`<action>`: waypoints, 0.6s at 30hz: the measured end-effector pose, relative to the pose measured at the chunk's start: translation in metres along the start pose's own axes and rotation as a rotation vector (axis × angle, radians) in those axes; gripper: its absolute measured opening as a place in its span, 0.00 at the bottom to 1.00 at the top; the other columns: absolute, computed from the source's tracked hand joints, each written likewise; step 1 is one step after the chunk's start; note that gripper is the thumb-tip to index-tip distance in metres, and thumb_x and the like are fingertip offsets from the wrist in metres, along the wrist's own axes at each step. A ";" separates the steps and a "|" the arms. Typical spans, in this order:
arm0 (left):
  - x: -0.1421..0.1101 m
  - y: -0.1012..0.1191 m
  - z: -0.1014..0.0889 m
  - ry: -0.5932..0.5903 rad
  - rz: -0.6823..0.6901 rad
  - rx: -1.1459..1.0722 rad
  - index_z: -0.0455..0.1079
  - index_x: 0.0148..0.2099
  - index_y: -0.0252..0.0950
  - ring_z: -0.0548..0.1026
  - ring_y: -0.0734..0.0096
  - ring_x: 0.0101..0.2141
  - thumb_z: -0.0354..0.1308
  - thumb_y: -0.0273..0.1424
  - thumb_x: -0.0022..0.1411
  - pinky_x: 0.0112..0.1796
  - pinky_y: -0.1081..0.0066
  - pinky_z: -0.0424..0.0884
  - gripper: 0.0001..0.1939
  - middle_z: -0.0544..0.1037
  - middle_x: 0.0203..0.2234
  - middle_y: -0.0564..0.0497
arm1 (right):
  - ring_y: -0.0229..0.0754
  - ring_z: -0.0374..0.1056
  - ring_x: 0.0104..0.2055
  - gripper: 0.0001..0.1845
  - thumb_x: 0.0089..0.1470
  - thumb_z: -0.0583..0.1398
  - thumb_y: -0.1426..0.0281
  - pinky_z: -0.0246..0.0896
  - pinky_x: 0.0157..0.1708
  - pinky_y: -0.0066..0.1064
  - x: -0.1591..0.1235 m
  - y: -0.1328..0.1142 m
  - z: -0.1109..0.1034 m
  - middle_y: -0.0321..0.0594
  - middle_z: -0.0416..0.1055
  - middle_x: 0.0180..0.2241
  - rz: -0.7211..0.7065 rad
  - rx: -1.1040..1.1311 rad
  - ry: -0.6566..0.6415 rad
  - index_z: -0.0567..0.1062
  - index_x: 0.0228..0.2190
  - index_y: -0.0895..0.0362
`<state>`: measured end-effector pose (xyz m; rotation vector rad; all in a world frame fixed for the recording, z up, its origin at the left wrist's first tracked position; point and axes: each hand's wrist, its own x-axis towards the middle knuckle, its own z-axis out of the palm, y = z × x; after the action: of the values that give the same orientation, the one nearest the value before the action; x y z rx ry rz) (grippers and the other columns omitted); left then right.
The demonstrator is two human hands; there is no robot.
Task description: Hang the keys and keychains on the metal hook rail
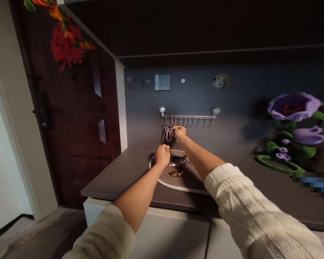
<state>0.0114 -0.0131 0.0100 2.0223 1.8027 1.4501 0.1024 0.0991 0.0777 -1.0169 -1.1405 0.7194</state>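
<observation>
A clear rail with hooks (194, 117) is fixed to the grey back wall by two round mounts. At its left end hang key rings with keys, one of them with a pink strap (169, 136). My right hand (180, 133) reaches up to the rail, its fingers pinched on a set of keys (172, 131) at the second ring. Lower and to the left, my left hand (162, 154) is curled closed above a white-rimmed mat (178, 187); what it holds, if anything, is hidden. On the mat lie a dark beaded item (179, 158) and a gold-brown curved piece (176, 173).
A dark cabinet (205, 25) overhangs the counter (118, 176). To the right stand purple flowers (294, 108) with a green loop at their base. A brown door (78, 144) is at the left. Small hooks and a switch panel (162, 82) sit on the wall.
</observation>
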 end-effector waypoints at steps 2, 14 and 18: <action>0.000 0.000 0.000 -0.004 -0.005 -0.004 0.71 0.33 0.35 0.71 0.67 0.38 0.44 0.30 0.62 0.40 0.71 0.63 0.15 0.75 0.34 0.45 | 0.28 0.59 0.18 0.03 0.46 0.56 0.72 0.60 0.20 0.19 -0.002 -0.002 -0.001 0.30 0.64 0.17 0.029 0.013 0.006 0.69 0.24 0.59; 0.002 -0.004 0.001 0.014 0.042 -0.082 0.70 0.31 0.34 0.71 0.67 0.36 0.45 0.29 0.60 0.39 0.69 0.64 0.13 0.75 0.32 0.45 | 0.29 0.59 0.20 0.05 0.43 0.56 0.71 0.58 0.23 0.20 -0.014 -0.005 -0.014 0.32 0.65 0.18 -0.047 -0.052 -0.013 0.70 0.24 0.61; 0.002 -0.005 0.001 0.014 0.070 -0.114 0.71 0.31 0.34 0.70 0.68 0.36 0.46 0.28 0.59 0.39 0.69 0.64 0.12 0.75 0.31 0.46 | 0.30 0.61 0.23 0.05 0.44 0.56 0.71 0.59 0.26 0.21 -0.020 -0.010 -0.021 0.34 0.68 0.20 -0.057 -0.080 -0.026 0.70 0.25 0.61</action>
<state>0.0080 -0.0095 0.0077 2.0433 1.6286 1.5509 0.1161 0.0716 0.0775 -1.0402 -1.2244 0.6476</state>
